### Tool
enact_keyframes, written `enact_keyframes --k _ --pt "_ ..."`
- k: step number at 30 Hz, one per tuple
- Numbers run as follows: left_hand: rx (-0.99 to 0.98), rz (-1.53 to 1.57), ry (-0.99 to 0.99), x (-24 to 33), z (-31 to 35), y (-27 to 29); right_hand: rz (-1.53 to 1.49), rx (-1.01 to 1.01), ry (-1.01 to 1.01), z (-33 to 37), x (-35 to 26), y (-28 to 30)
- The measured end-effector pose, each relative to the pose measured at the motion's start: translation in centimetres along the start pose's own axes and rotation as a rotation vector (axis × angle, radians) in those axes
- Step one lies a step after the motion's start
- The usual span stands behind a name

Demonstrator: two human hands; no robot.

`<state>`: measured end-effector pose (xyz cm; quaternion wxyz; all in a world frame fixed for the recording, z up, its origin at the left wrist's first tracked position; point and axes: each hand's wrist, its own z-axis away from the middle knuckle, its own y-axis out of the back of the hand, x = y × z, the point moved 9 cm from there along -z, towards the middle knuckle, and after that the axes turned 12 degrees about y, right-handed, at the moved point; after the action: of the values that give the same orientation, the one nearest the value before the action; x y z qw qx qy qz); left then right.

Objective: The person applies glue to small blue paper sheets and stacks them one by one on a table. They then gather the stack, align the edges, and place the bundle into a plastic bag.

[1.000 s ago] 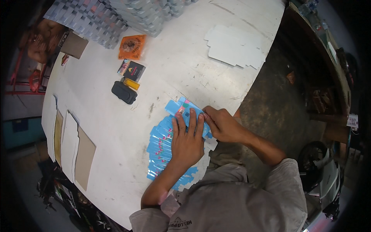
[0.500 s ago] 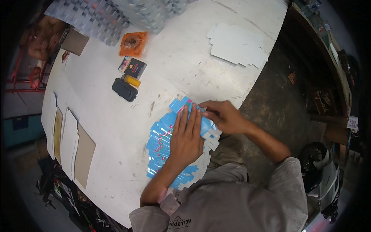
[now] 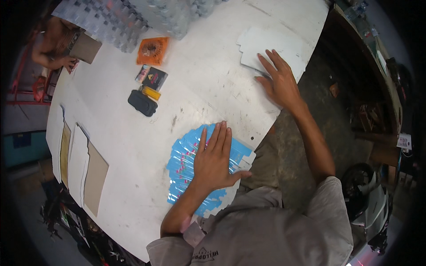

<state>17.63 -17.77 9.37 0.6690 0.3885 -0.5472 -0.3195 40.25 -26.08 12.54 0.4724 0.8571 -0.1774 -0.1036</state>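
Fingers [image 3: 214, 139] of the left hand [image 3: 212, 164]: straight, pressed flat, thumb splayed out to the right, nothing gripped. Palm and fingers cover the middle of the blue fan [image 3: 188, 153], center of frame, overlapping cards with white flaps at its lower right.

Right hand [image 3: 282, 84] is at upper right, fingers spread wide and part bent, no card in hold. Fingertips sit over the white stack [image 3: 255, 42]; thumb is off its lower edge, above bare counter [image 3: 146, 155]. Can't tell whether the tips touch the top sheet.

My read of the step: left steadies the fan, right works at the stack.

To do it well: spread left pressure across the whole palm, no push sideways; overlapped cards look glossy and probably slide easily. Right should go in by the edge, thumb under, fingertips on top, and feel for the number of sheets caught. Stepped flaps likely snag on neighbors, so lift clear before traversing. Stack runs close to the counter edge on its right; dragging that way risks spilling it to the floor. Fan's right side is close to the edge too, so mind sleeve and forearm.

Lighter [image 3: 151, 92], black case [image 3: 142, 103] and orange packet [image 3: 153, 51], upper left of center, are well apart from both hands.
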Motion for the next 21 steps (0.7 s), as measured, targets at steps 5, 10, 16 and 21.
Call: enact_keyframes --k 5,10,16,21 --pt "0.052 0.0 0.004 -0.5 -0.1 -0.4 -0.709 -0.072 -0.296 2.7 -0.9 -1.8" --pt "0.055 -0.01 0.029 -1.1 -0.1 -1.5 -0.397 -0.149 0.112 2.6 -8.7 -1.0" --pt "0.121 -0.147 0.065 -0.4 0.3 -1.0 -0.979 -0.566 -0.236 5.0 -12.9 -1.1" --pt "-0.036 -0.224 -0.024 -0.3 -0.1 -1.6 -0.722 -0.53 -0.325 5.6 -8.0 -3.3"
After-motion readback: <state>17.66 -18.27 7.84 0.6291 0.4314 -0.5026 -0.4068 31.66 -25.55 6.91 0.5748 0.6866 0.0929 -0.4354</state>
